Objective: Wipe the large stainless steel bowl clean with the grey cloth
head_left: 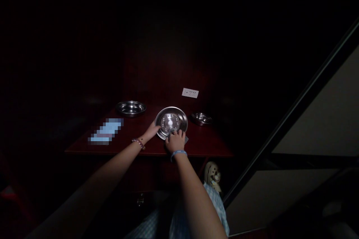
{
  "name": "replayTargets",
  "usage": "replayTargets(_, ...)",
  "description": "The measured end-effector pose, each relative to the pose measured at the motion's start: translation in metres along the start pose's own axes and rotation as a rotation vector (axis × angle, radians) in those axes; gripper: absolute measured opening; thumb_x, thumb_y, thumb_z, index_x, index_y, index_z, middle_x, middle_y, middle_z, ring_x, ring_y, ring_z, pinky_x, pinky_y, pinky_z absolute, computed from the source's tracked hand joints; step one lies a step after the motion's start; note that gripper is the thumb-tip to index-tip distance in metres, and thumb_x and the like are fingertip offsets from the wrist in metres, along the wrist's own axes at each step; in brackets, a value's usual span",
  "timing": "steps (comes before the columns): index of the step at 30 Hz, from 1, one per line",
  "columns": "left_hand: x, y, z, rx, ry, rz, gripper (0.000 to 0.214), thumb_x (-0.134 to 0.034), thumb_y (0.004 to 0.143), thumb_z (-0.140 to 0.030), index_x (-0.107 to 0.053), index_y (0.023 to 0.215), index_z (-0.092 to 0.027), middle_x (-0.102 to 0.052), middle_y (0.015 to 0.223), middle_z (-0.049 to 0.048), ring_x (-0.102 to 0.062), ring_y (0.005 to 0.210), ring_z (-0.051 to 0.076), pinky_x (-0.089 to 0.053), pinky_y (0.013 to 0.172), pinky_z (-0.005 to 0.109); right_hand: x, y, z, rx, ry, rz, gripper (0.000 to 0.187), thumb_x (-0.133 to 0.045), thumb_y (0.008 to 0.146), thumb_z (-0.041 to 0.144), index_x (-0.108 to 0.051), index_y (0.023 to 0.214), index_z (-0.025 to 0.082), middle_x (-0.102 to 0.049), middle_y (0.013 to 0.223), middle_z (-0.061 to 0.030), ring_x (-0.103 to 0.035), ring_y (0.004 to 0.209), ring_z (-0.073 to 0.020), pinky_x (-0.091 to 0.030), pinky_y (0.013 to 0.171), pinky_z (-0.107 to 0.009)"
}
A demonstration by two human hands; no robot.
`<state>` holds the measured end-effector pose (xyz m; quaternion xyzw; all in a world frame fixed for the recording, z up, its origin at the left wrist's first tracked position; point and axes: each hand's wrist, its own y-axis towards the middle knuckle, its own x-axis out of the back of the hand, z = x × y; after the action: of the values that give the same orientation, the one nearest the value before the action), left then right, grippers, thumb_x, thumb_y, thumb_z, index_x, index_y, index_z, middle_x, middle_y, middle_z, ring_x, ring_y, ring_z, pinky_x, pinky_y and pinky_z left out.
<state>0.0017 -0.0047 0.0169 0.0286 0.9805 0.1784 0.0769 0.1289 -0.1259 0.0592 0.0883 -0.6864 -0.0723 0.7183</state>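
A round stainless steel dish [170,119] is tilted up toward me at the middle of the dark red desk. My left hand [153,130] grips its left rim, thumb on the inner side. My right hand [176,142] is closed on a dark greyish cloth [186,140] and presses it to the lower inside of the dish. Most of the cloth is hidden under the fingers. Another steel dish [131,108] sits at the back left, and a smaller-looking steel dish [202,118] lies to the right.
A blurred, pixelated phone-like object [107,131] lies on the desk [146,149] at left. A white socket plate [190,93] is on the back wall. Below the desk's right edge is a beige clog [212,173]. A slanted dark-edged panel [316,119] stands at right.
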Motion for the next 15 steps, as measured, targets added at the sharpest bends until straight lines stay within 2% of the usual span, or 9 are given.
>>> replayTargets(6,0.0019,-0.0007,0.0007,0.023,0.071,-0.002,0.054,-0.058,0.063,-0.005,-0.068,0.116,-0.014,-0.077,0.107,0.0084,-0.068,0.112,0.028,-0.046,0.113,0.048,0.0032,-0.0023,0.0034,0.108,0.123,0.086,0.046,-0.048,0.098,0.042,-0.065,0.138,0.026,-0.06,0.147,-0.0039,-0.042,0.138,-0.0308,-0.034,0.111,-0.044)
replayTargets(11,0.0022,-0.0018,-0.0004,0.02,0.081,-0.004,0.052,-0.059,0.065,-0.007,-0.068,0.115,-0.014,-0.077,0.105,0.0085,-0.069,0.108,0.028,-0.047,0.112,0.049,0.0026,-0.0013,0.0037,0.154,0.163,0.134,0.058,-0.049,0.098,0.046,-0.049,0.153,0.026,-0.048,0.159,0.0003,-0.043,0.139,-0.029,-0.033,0.115,-0.039)
replayTargets(15,0.0024,-0.0024,-0.0041,0.013,0.066,0.005,0.053,-0.062,0.064,-0.007,-0.068,0.116,-0.013,-0.077,0.106,0.0091,-0.069,0.111,0.03,-0.046,0.113,0.051,0.0033,-0.0014,0.0043,0.17,0.105,0.106,0.052,-0.046,0.1,0.044,-0.052,0.151,0.03,-0.052,0.156,0.001,-0.044,0.139,-0.0267,-0.034,0.113,-0.04)
